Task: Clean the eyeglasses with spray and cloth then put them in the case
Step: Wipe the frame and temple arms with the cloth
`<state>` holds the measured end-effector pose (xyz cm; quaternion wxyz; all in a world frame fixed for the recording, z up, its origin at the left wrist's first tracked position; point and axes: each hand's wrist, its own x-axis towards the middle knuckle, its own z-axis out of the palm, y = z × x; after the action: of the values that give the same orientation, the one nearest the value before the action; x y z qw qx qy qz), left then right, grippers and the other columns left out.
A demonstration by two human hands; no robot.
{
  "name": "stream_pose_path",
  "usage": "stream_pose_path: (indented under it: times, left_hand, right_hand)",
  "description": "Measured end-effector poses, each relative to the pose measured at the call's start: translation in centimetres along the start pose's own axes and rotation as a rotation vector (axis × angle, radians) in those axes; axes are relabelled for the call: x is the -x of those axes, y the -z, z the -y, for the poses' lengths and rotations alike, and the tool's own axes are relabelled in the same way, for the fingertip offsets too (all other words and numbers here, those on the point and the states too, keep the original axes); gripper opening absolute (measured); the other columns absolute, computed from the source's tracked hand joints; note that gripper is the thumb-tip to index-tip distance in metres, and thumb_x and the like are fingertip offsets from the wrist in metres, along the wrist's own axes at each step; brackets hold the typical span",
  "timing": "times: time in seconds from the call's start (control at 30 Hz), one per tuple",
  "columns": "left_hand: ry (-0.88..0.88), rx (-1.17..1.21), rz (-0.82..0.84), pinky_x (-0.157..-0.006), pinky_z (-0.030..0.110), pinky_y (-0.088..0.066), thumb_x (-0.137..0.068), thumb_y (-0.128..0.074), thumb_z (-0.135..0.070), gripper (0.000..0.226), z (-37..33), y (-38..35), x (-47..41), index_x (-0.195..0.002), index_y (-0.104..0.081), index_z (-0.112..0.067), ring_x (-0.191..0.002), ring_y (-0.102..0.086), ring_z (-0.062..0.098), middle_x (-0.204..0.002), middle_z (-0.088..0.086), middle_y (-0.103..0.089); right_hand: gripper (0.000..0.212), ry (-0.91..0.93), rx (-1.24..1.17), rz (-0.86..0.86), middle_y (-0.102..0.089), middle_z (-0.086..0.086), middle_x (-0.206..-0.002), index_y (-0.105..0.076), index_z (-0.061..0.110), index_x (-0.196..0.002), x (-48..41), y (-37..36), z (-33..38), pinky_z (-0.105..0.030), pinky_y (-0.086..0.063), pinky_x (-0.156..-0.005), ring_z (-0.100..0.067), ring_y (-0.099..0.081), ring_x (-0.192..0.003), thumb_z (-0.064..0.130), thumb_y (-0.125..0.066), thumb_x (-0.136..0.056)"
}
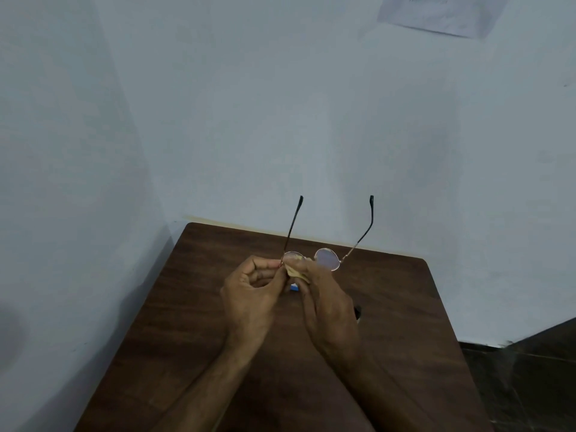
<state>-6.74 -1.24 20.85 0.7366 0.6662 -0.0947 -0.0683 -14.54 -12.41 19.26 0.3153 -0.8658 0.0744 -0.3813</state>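
Thin gold-rimmed round eyeglasses (327, 258) with dark temple tips are held above the table, their arms unfolded and pointing away from me. My left hand (254, 294) pinches the frame at the left lens hinge. My right hand (327, 304) presses a small yellowish cloth (296, 269) against the left lens. The right lens is uncovered. A bit of something blue and white (294, 287) shows between my hands on the table; I cannot tell what it is. A dark object (358, 313) peeks out behind my right hand, mostly hidden.
A dark brown wooden table (193, 307) stands in a corner against pale walls. A sheet of paper (436, 14) hangs on the wall at top right. Dark floor (530, 385) lies to the table's right.
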Motion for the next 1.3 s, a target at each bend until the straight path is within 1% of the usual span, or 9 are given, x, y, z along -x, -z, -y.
stream_pose_path:
  times: [0.1, 0.3, 0.47, 0.57, 0.73, 0.9, 0.97, 1.1, 1.3]
  left_hand:
    - [0.05, 0.029, 0.013, -0.078, 0.044, -0.066, -0.085, -0.084, -0.007, 0.014, 0.3, -0.1, -0.2, -0.095, -0.078, -0.016, -0.083, -0.081, 0.025, -0.087, 0.004, -0.082]
    - [0.087, 0.102, 0.002, -0.066, 0.027, -0.063, -0.086, -0.08, 0.003, 0.015, 0.0, -0.4, -0.1, -0.094, -0.078, -0.01, -0.077, -0.08, 0.018, -0.082, 0.005, -0.081]
    - [0.098, 0.061, -0.037, -0.076, 0.041, -0.066, -0.085, -0.083, -0.003, 0.013, 0.6, 0.0, -0.6, -0.095, -0.076, -0.008, -0.079, -0.082, 0.024, -0.084, 0.006, -0.082]
    - [0.085, 0.039, -0.048, -0.071, 0.038, -0.067, -0.086, -0.083, -0.003, 0.012, 0.0, 0.0, -1.0, -0.093, -0.074, -0.007, -0.078, -0.082, 0.021, -0.083, 0.006, -0.081]
    - [0.128, 0.07, -0.038, -0.069, 0.035, -0.067, -0.084, -0.083, -0.001, 0.014, -0.1, 0.0, -1.3, -0.094, -0.074, -0.006, -0.079, -0.082, 0.022, -0.084, 0.006, -0.081]
    - [0.164, 0.099, -0.03, -0.07, 0.038, -0.067, -0.085, -0.082, 0.001, 0.014, 0.2, 0.1, -1.3, -0.094, -0.072, -0.004, -0.079, -0.082, 0.025, -0.087, 0.012, -0.08]
    - [0.173, 0.104, -0.039, -0.07, 0.038, -0.067, -0.084, -0.082, 0.0, 0.015, 0.3, 0.2, -1.4, -0.096, -0.073, -0.005, -0.079, -0.082, 0.024, -0.089, 0.012, -0.08]
    - [0.173, 0.094, -0.035, -0.072, 0.039, -0.067, -0.084, -0.082, 0.0, 0.016, 0.4, 0.4, -1.5, -0.097, -0.073, -0.005, -0.079, -0.082, 0.024, -0.088, 0.01, -0.081]
    - [0.113, 0.059, -0.055, -0.072, 0.038, -0.068, -0.084, -0.083, -0.002, 0.016, 0.3, 0.6, -1.8, -0.096, -0.074, -0.008, -0.078, -0.081, 0.019, -0.084, 0.003, -0.081]
  right_hand:
    - [0.039, 0.011, 0.009, -0.01, -0.063, 0.008, -0.142, -0.058, 0.019, -0.139, -0.2, 0.0, -0.9, -0.038, -0.051, -0.108, -0.004, -0.058, -0.132, 0.007, -0.062, -0.102]
    - [0.037, 0.09, 0.007, 0.033, -0.064, -0.003, -0.143, -0.065, 0.007, -0.134, -0.2, -0.1, -0.2, -0.04, -0.053, -0.108, -0.015, -0.06, -0.135, -0.003, -0.067, -0.098]
    - [0.04, 0.234, 0.228, 0.067, -0.069, -0.009, -0.135, -0.057, 0.014, -0.135, -0.6, 1.9, -1.0, -0.039, -0.058, -0.1, -0.02, -0.067, -0.122, 0.009, -0.071, -0.098]
    - [0.058, 0.163, 0.225, 0.057, -0.066, -0.01, -0.138, -0.054, 0.016, -0.136, -1.5, 3.0, -1.5, -0.036, -0.055, -0.106, -0.018, -0.063, -0.127, 0.003, -0.083, -0.088]
    - [0.054, 0.215, 0.252, 0.095, -0.066, -0.013, -0.139, -0.058, 0.01, -0.135, -0.9, 1.7, -1.8, -0.039, -0.056, -0.106, -0.021, -0.063, -0.129, -0.004, -0.08, -0.087]
    - [0.066, 0.155, 0.284, 0.1, -0.064, -0.009, -0.142, -0.051, 0.018, -0.14, -1.9, 2.0, -2.0, -0.025, -0.045, -0.112, -0.016, -0.058, -0.132, 0.001, -0.084, -0.086]
    - [0.067, 0.204, 0.307, 0.122, -0.065, -0.011, -0.139, -0.05, 0.017, -0.14, -1.6, 1.4, -1.8, -0.031, -0.05, -0.108, -0.017, -0.058, -0.129, -0.001, -0.083, -0.085]
    - [0.06, 0.272, 0.386, 0.092, -0.066, -0.015, -0.138, -0.06, 0.006, -0.138, -1.5, 1.4, -2.4, -0.045, -0.056, -0.105, -0.026, -0.059, -0.132, -0.003, -0.082, -0.083]
    - [0.039, 0.265, 0.461, 0.086, -0.07, -0.014, -0.125, -0.066, 0.005, -0.132, -1.4, 0.2, -2.4, -0.044, -0.057, -0.092, -0.026, -0.06, -0.113, 0.013, -0.069, -0.094]
